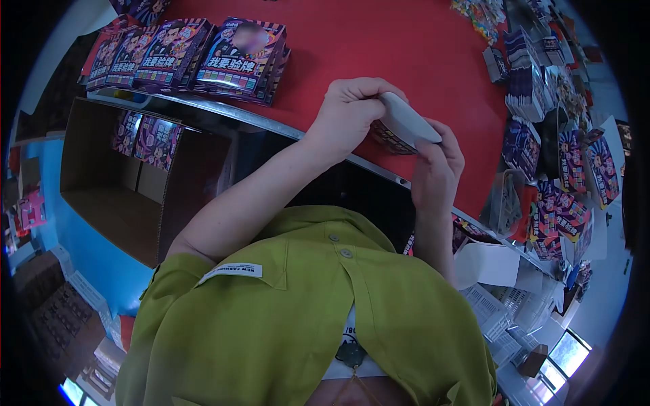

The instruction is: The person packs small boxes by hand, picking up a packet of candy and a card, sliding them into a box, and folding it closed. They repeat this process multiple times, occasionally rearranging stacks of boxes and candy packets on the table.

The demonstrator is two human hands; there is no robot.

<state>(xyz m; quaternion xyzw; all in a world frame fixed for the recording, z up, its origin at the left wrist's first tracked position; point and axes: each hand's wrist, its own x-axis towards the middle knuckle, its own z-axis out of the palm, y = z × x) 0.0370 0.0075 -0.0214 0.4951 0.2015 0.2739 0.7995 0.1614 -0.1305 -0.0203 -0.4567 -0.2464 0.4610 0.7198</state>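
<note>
Over the red tabletop (pixel 338 47), my left hand (pixel 349 111) and my right hand (pixel 437 166) hold a flat carton (pixel 409 125) between them. Its face turned up toward me is plain white, and a dark, colourful print shows along its lower side. The left thumb and fingers pinch its upper left end. At the lower right end, the right thumb presses on the white face while the fingers wrap behind the edge. Part of the carton is hidden by the fingers.
Stacks of purple printed boxes (pixel 233 57) stand at the table's left edge. Below them an open brown cardboard box (pixel 112 196) has similar boxes inside. To the right are flat purple cartons (pixel 525 81), a clear plastic bin (pixel 504 203) and more printed boxes (pixel 558 216).
</note>
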